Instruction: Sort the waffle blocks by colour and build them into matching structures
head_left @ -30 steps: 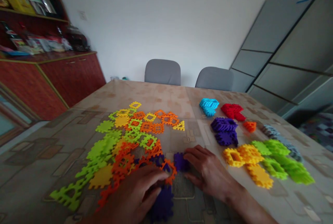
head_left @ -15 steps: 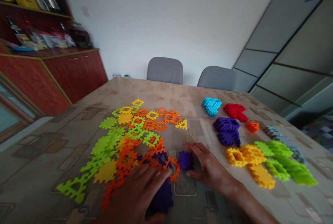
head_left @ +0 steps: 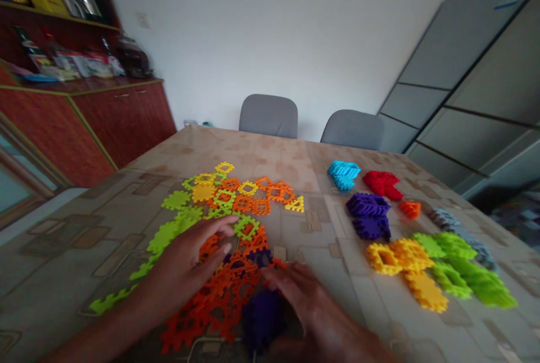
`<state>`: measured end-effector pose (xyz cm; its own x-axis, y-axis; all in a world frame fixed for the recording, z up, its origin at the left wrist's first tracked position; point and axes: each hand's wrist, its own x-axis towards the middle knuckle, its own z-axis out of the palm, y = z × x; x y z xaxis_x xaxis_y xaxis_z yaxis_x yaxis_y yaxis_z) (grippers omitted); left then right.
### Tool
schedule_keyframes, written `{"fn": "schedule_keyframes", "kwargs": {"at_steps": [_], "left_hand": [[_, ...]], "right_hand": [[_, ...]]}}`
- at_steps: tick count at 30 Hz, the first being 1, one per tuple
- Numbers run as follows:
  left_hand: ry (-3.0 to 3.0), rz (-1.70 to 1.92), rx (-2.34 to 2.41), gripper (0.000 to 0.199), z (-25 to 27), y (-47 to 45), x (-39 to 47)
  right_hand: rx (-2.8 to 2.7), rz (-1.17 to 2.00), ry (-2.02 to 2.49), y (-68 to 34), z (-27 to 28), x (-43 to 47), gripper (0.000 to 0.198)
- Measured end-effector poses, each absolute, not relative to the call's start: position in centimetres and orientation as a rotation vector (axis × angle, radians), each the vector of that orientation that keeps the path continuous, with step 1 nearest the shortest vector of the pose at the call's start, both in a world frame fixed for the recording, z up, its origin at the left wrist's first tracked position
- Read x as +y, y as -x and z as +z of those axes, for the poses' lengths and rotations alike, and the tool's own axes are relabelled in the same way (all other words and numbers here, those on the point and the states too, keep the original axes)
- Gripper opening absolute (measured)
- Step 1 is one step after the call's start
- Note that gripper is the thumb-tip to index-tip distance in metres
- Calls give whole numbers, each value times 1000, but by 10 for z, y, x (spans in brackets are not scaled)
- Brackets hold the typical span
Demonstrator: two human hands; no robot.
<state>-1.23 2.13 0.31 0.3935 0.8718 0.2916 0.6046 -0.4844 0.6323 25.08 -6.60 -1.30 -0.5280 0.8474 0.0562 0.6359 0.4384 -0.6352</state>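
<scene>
My left hand [head_left: 185,264] is open, its fingers stretched out and thumb apart over the orange and green tiles; it holds nothing. Below it lies a spread of orange notched puzzle tiles [head_left: 219,321]. My right hand [head_left: 312,309] curls round the right side of the dark purple tiles [head_left: 262,318] near the table's front, index finger at their far edge and thumb at the near side. Exactly how many tiles it grips is hidden. Another purple tile [head_left: 261,257] lies among the orange ones, just beyond the right fingertips.
Green tiles [head_left: 175,228] and yellow tiles [head_left: 203,192] lie on the left. Sorted stacks stand to the right: blue [head_left: 343,174], red [head_left: 383,183], purple [head_left: 368,214], yellow [head_left: 411,253], green [head_left: 476,273] and grey [head_left: 464,233]. Two grey chairs [head_left: 268,115] are behind the table.
My right hand has moved left and nearer with the purple tile, to the purple pile. My left hand has lifted off the pile and shifted left and away, its fingers spreading.
</scene>
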Motion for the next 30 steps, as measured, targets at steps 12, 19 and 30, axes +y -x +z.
{"fn": "schedule_keyframes", "kwargs": {"at_steps": [12,19,30], "left_hand": [[-2237,846,1226,33,3,30,49],[-2373,651,1197,39,10,45,92],[-2585,335,777,24,4,4,74]], "right_hand": [[-2253,685,1196,-260,3,-62,35],[-2062,636,1251,-276,-5,-34,27],[-2278,601,1222,-261,-17,18,27]]}}
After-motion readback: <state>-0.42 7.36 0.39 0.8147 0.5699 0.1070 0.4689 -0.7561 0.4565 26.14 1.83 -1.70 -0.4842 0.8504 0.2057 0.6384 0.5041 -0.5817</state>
